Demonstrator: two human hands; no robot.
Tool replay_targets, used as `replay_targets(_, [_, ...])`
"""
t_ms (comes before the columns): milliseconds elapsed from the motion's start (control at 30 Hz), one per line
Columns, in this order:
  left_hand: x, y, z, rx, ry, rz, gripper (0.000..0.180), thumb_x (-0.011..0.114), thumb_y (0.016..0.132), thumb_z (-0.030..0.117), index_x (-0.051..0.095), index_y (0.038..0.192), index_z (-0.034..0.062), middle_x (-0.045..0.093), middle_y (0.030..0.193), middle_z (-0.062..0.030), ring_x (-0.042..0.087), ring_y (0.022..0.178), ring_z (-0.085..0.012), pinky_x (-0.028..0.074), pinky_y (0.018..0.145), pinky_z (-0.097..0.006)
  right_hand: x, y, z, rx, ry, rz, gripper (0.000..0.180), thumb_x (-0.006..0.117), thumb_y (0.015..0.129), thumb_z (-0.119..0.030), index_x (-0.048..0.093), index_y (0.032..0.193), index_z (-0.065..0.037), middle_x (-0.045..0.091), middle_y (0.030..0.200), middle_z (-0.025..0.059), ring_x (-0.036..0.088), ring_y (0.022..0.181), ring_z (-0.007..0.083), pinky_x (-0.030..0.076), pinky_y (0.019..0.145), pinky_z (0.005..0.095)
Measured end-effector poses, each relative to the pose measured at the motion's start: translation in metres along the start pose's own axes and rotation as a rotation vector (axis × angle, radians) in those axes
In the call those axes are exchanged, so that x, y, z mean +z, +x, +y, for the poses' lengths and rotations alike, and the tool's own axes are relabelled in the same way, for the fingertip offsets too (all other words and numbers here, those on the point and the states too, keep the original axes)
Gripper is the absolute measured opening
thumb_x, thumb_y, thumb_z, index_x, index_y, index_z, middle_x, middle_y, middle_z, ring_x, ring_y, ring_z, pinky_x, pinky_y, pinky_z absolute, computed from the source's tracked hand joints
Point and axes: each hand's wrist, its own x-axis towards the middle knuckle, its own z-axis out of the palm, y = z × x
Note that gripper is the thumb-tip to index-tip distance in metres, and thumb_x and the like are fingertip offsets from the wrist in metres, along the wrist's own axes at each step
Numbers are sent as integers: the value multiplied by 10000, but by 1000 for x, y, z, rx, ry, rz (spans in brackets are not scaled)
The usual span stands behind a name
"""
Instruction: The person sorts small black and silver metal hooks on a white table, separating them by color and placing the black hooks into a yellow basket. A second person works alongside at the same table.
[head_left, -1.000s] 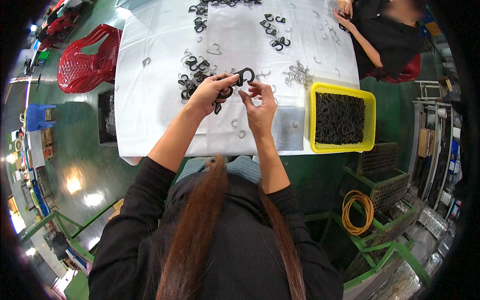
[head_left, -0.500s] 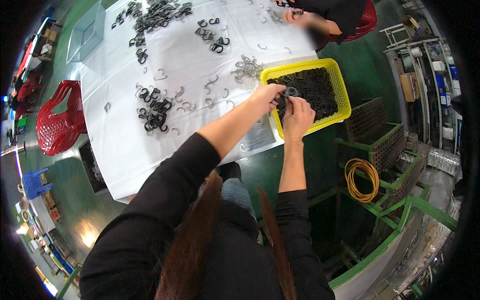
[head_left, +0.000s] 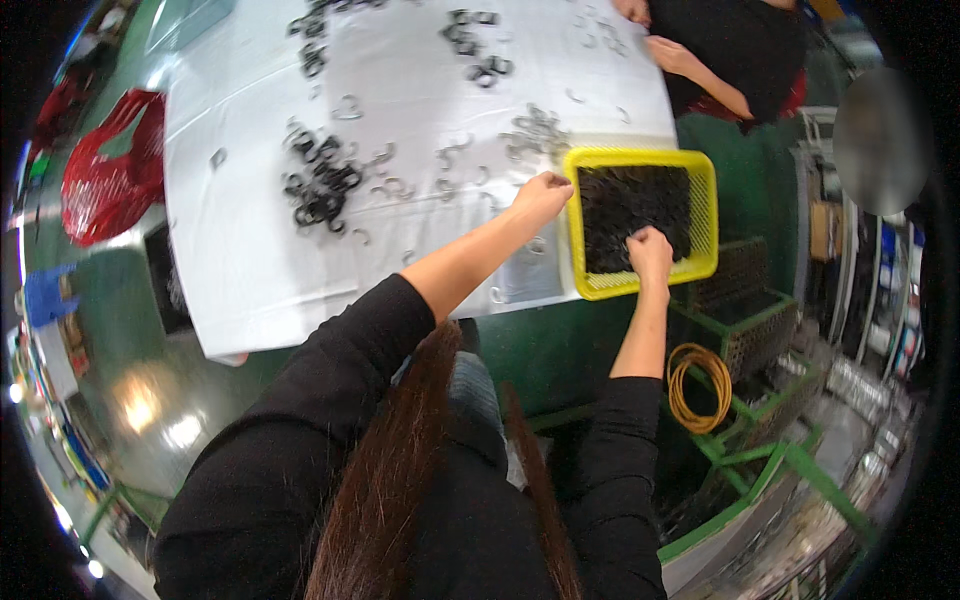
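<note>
A yellow plastic basket (head_left: 708, 215), filled with small black parts (head_left: 640, 205), stands at the right edge of the white-covered table. My left hand (head_left: 543, 197) is at the basket's left rim, its fingertips pinched together; whatever they hold is too small to make out. Over the black parts in the basket's lower right is my right hand (head_left: 651, 253), fingers curled and closed, their contents hidden. Left of my left hand lie thin grey C-shaped pieces (head_left: 455, 153) and a cluster of translucent ones (head_left: 535, 132). A heap of black hook-shaped parts (head_left: 322, 182) lies farther left.
More black hooks (head_left: 470, 42) lie toward the table's far side. Beyond the basket, a person in black (head_left: 735, 55) works at the table. A red chair (head_left: 118, 170) stands at the left. Green metal frames and a coiled orange hose (head_left: 698, 388) are at the lower right.
My hands, together over the basket's left side before, are now apart. The right has moved right and down over the black parts; the left stays near the left rim. The whole view has shifted.
</note>
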Motion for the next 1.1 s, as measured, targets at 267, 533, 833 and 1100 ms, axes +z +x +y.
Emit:
replay_targets(267, [-227, -67, -79, 184, 223, 569, 227, 578, 814, 160, 648, 989, 34, 663, 951, -143, 640, 825, -221, 497, 762, -321, 28, -9, -44, 220, 203, 433, 263, 539, 853, -70, 607, 1106, -95, 650, 863, 109, 616, 624, 203, 479, 581, 356])
replay_targets(533, [-372, -39, -78, 269, 713, 1041, 300, 678, 764, 165, 601, 1040, 73, 598, 1028, -116, 563, 977, -293, 458, 844, -378, 124, -40, -257, -435, 357, 34, 177, 639, 781, -119, 633, 951, -70, 640, 935, 90, 609, 876, 259, 481, 775, 349])
replay_targets(833, [-420, -22, -59, 200, 744, 656, 281, 706, 757, 176, 584, 1002, 112, 617, 966, -65, 571, 966, -258, 460, 826, -374, 200, -67, -461, -595, 69, 31, 318, 743, 698, -305, 629, 902, -89, 621, 885, 74, 588, 886, 269, 468, 762, 389])
replay_targets(1100, [-497, -80, -70, 110, -612, 337, 198, 608, 871, 155, 626, 1042, 57, 636, 854, -27, 616, 769, -96, 506, 705, -249, 172, -29, -457, -304, 1030, -869, 258, 664, 841, -136, 594, 1070, -42, 641, 882, 19, 611, 778, 108, 481, 685, 224])
